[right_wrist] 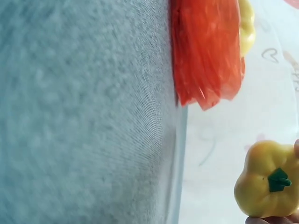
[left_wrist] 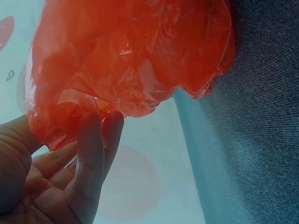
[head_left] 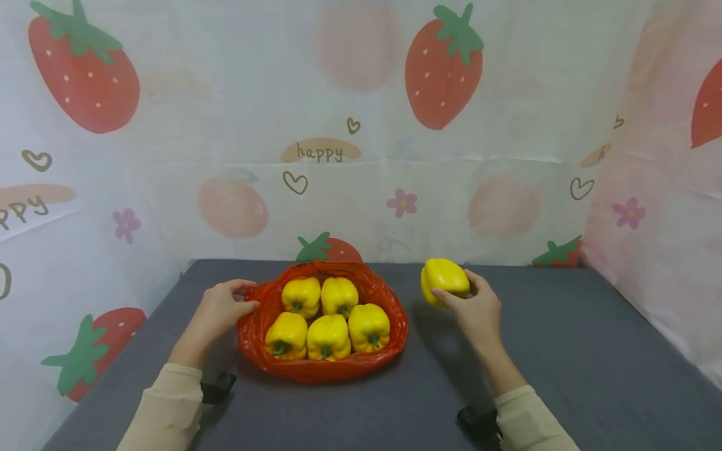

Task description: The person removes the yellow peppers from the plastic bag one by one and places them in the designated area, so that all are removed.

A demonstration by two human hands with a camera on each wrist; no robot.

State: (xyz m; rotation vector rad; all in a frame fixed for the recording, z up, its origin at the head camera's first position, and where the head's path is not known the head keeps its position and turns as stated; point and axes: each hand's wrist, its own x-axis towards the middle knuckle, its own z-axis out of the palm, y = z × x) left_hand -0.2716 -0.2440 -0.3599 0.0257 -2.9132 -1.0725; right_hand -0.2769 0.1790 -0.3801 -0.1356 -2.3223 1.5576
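Note:
An open red plastic bag (head_left: 321,371) sits on the table with several yellow bell peppers (head_left: 329,338) inside, most stems facing me. At its left rim my left hand (head_left: 222,307) pinches the plastic; the left wrist view shows thumb and fingers on the red bag (left_wrist: 135,56). Right of the bag, my right hand (head_left: 476,313) grips one yellow bell pepper (head_left: 442,279) between thumb and fingers, held above the table and apart from the bag. In the right wrist view that pepper (right_wrist: 261,186) shows its green stem, with only fingertips visible at the frame's edge.
The table (head_left: 564,351) has a dark grey cloth surface. Behind it and on both sides hang white and pink curtains (head_left: 372,213) printed with strawberries, hearts and flowers. Black straps (head_left: 219,388) are at both wrists beside the beige sleeves.

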